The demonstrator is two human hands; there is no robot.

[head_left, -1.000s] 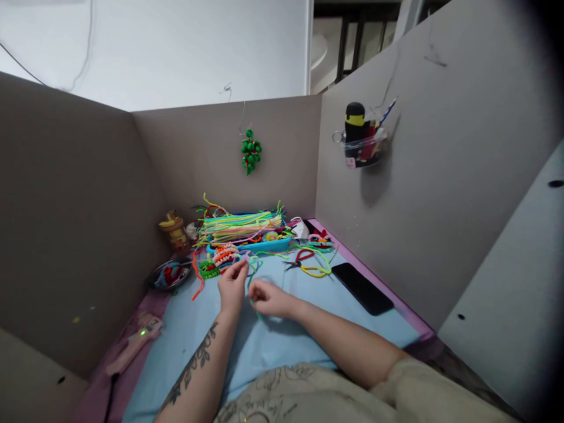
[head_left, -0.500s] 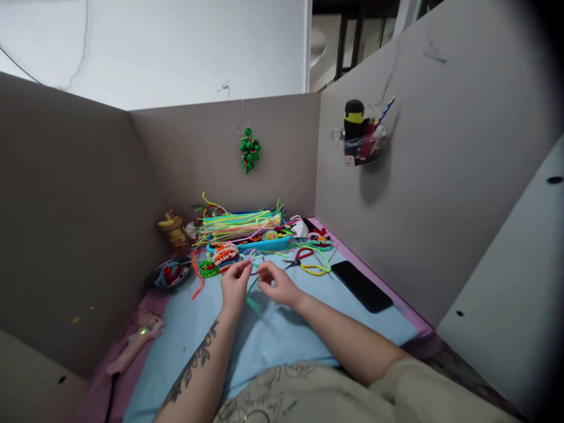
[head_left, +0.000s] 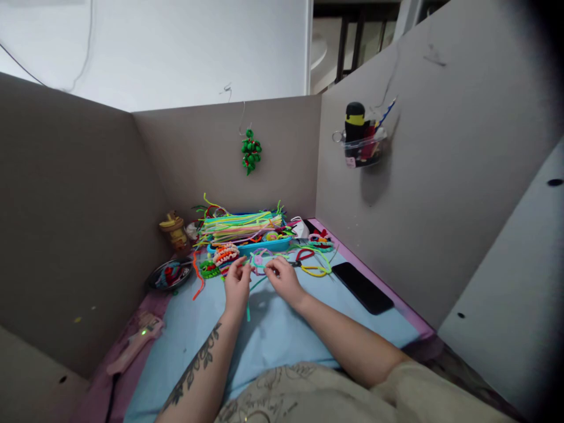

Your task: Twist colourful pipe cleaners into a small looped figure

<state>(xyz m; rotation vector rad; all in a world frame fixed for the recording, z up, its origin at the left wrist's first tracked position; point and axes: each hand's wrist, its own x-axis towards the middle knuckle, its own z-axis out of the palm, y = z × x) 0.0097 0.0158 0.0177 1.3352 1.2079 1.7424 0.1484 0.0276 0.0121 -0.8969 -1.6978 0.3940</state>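
Above the middle of the blue mat, my left hand (head_left: 238,282) pinches a teal pipe cleaner (head_left: 258,284), one end of which hangs down below the fingers. Across a small gap, my right hand (head_left: 285,282) has its fingertips closed on the strand's other side. Just behind the hands lies a ring of purple and pink pipe cleaner (head_left: 259,259). Scissors (head_left: 304,264) with red and yellow handles lie to the right of my right hand. Left of my left hand sit an orange and pink braided piece (head_left: 226,252) and a green one (head_left: 208,269).
Behind, a blue tray (head_left: 247,248) is heaped with bright pipe cleaners (head_left: 244,226). A black phone (head_left: 362,288) lies right; a bowl (head_left: 152,276) and a pink glue gun (head_left: 136,346) with a lit green light are left. Grey panels (head_left: 282,158) enclose the table.
My hands have moved slightly apart, the right one shifting to the right. The teal pipe cleaner's hanging end now points straight down, and the purple ring shows between the hands.
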